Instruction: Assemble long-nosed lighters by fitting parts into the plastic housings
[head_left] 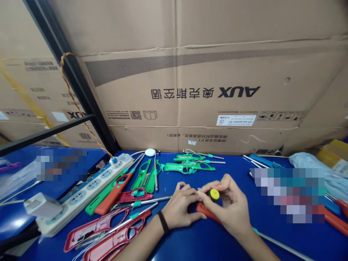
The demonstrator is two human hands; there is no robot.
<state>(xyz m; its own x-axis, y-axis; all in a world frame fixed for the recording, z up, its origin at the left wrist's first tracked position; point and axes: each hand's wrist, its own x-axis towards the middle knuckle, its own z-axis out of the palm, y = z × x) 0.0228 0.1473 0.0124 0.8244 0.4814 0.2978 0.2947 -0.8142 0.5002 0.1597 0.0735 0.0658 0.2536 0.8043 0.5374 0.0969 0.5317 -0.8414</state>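
A: Two hands, head view only. Left hand (181, 206) and right hand (231, 208) are together, both clamped on one red lighter (202, 210).
B: Where from the strip (89, 188)?
A: Right of the strip, well apart from it, low over the blue table (190, 243).
B: Grip detail?
A: Right fingertips pinch around a yellow cap (214, 194) on top. Left fingers curl at the red end.
B: Anything sticking out?
A: A thin tube (282, 246) runs out under the right wrist, away from the strip. Can't tell if it's joined.
B: Handling?
A: Probably light, stiff plastic, smooth and a bit slippery. The tube looks bendable and the cap could pop off. Hold the red body, not the tube.
B: Rest?
A: Red shells (119, 237) just right of the strip's near end, green shells (187, 167) right of its far end, box (217, 72) behind.
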